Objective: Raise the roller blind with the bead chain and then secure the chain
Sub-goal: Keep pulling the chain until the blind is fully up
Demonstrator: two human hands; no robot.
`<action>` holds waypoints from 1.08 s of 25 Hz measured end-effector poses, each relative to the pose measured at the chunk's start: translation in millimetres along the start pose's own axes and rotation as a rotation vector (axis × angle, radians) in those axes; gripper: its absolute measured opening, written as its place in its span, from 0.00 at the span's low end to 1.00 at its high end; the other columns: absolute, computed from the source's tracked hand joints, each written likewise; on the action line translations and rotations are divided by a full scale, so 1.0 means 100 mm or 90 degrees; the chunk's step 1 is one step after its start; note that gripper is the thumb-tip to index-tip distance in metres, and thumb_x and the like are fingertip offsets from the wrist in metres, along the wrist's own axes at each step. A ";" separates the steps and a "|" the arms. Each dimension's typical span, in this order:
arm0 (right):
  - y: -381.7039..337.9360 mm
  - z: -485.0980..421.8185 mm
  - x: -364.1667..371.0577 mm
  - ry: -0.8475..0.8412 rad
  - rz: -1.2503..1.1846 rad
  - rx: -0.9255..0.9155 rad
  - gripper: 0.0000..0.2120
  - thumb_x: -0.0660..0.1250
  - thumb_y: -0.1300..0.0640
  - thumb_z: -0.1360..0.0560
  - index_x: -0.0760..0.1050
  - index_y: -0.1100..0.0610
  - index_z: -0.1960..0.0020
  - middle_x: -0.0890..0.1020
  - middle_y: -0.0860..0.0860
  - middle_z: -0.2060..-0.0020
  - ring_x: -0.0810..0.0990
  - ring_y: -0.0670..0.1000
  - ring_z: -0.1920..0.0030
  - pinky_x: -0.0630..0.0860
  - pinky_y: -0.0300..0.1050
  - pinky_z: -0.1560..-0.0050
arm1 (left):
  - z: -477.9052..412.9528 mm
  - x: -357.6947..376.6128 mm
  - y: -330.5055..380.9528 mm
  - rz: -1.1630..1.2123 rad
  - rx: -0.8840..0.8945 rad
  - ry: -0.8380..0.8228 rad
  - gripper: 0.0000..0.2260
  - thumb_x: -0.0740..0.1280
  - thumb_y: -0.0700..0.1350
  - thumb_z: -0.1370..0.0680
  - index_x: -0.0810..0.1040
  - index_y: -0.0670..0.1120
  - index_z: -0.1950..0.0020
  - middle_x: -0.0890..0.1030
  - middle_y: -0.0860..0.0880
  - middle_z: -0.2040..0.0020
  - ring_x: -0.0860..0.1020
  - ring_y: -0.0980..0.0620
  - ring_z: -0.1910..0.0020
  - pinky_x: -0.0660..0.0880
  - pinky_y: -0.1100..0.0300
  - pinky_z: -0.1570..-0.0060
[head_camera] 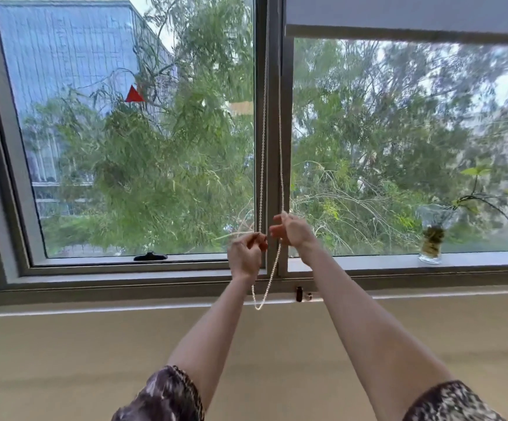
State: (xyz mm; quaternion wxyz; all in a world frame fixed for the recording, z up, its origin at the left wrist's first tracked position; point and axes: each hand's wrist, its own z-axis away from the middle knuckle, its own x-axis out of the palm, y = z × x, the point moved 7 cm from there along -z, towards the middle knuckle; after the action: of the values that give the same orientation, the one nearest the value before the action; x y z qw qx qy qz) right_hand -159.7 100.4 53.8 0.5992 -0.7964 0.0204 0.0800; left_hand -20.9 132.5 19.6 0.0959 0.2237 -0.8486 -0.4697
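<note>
The roller blind (410, 13) is rolled up almost to the top of the right-hand window, with only a short band of fabric and its bottom bar showing, so the raising looks close to finished and the securing is what remains. The bead chain (261, 147) hangs as a long loop down the window post between the two panes, its long axis straight up and down, with two strands that run side by side from the top. The left hand (246, 253) is closed in a pinch on the left strand, and the right hand (292, 230) sits slightly higher, its fingers curled round the right strand; both appear clamped on the chain, though the exact finger contact is blurred. Below the hands the loop sags free, and its lowest point rests just in front of the window sill (125, 287). A small dark hook (299, 293) is fixed to the sill, below both hands and a little to the right of the loop's bottom. It lies almost directly under the right hand, so that hand is probably the nearer one to carry the loop down and across to it. A glass vase (431, 238) with a cutting stands well apart on the right.
</note>
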 end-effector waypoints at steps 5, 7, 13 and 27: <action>-0.64 -0.11 0.01 0.048 -0.031 -0.097 0.14 0.53 0.52 0.19 0.75 0.58 0.46 0.81 0.54 0.58 0.76 0.55 0.55 0.74 0.48 0.53 | 0.32 0.06 -0.28 0.025 -0.075 -0.016 0.11 0.67 0.33 0.25 0.84 0.46 0.60 0.82 0.54 0.69 0.79 0.60 0.72 0.80 0.63 0.62; -0.86 -0.12 0.05 0.060 -0.054 -0.139 0.13 0.53 0.55 0.18 0.74 0.59 0.45 0.81 0.55 0.57 0.78 0.52 0.58 0.73 0.40 0.58 | 0.43 0.09 -0.38 0.011 -0.087 -0.022 0.10 0.67 0.34 0.25 0.84 0.45 0.61 0.81 0.57 0.72 0.78 0.63 0.73 0.78 0.69 0.64; -0.89 -0.11 0.17 0.107 -0.028 -0.218 0.14 0.52 0.61 0.19 0.73 0.54 0.58 0.74 0.49 0.67 0.69 0.46 0.70 0.65 0.38 0.73 | 0.53 0.14 -0.66 0.026 -0.128 -0.083 0.17 0.68 0.35 0.25 0.82 0.55 0.68 0.82 0.56 0.73 0.82 0.52 0.69 0.81 0.55 0.58; -0.04 0.06 0.15 0.063 0.177 -0.193 0.13 0.55 0.61 0.20 0.73 0.57 0.60 0.73 0.48 0.71 0.69 0.47 0.71 0.68 0.49 0.66 | 0.04 0.08 -0.18 0.186 -0.197 -0.147 0.11 0.65 0.43 0.22 0.80 0.40 0.44 0.83 0.42 0.47 0.81 0.47 0.51 0.78 0.59 0.57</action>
State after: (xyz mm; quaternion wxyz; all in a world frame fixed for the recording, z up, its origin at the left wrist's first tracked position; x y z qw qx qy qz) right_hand -145.1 108.2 54.1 0.4540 -0.8699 0.1469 0.1250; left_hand -24.3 123.5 1.6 0.0983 0.0264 -0.7954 -0.5975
